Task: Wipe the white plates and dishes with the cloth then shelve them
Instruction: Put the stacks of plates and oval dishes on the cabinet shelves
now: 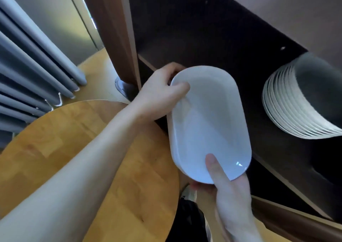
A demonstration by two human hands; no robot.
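A white oval dish is held in the air at the open front of a dark wooden shelf unit. My left hand grips its far end, thumb over the rim and fingers behind. My right hand holds the near end, thumb lying inside the dish and fingers underneath. A stack of several white plates stands inside the shelf to the right of the dish. No cloth is in view.
A round wooden table lies below my left arm. Grey curtains hang at the left. The shelf unit's brown side panel rises behind my left hand. The floor is yellow wood.
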